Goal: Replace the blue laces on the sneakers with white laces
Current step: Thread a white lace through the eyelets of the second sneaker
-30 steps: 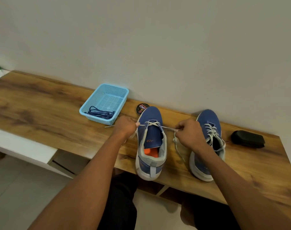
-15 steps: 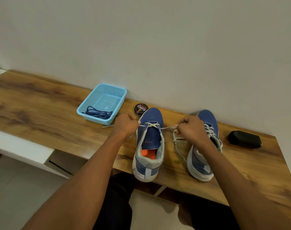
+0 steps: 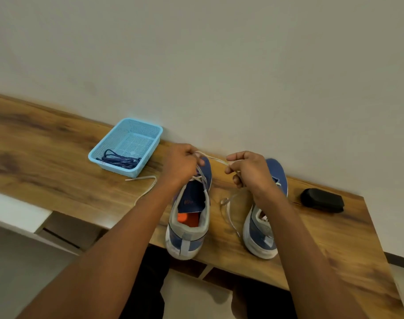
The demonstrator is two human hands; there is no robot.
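Left to right along the bench (image 3: 46, 171): the light blue basket (image 3: 150, 132) stands near the back edge, and the blue laces (image 3: 118, 160) lie bundled in its near corner, already out of the shoes; just right of the basket a free end of the white lace (image 3: 143, 178) trails loose across the wood toward the front edge.

Your left hand (image 3: 181, 163) has its grip pinched shut on the white lace above the toe of the left sneaker (image 3: 191, 217); your right hand (image 3: 251, 172) is likewise closed on the other run of the same lace, which spans the gap between the two hands; a further length hangs in a loop between the shoes. The right sneaker (image 3: 265, 231) stands beside it near the front edge, largely hidden by your right forearm; how far it is laced cannot be told here. A black case (image 3: 322, 200) rests toward the right end.

The step appears to be drawing the lace through the lower eyelets of the left sneaker; pull both sides evenly so the ends match in length; keep the lace flat, not twisted, as it crosses the tongue; steady the shoe so it does not slide toward the front edge, which its heel already overhangs; watch that the hanging loop does not snag.
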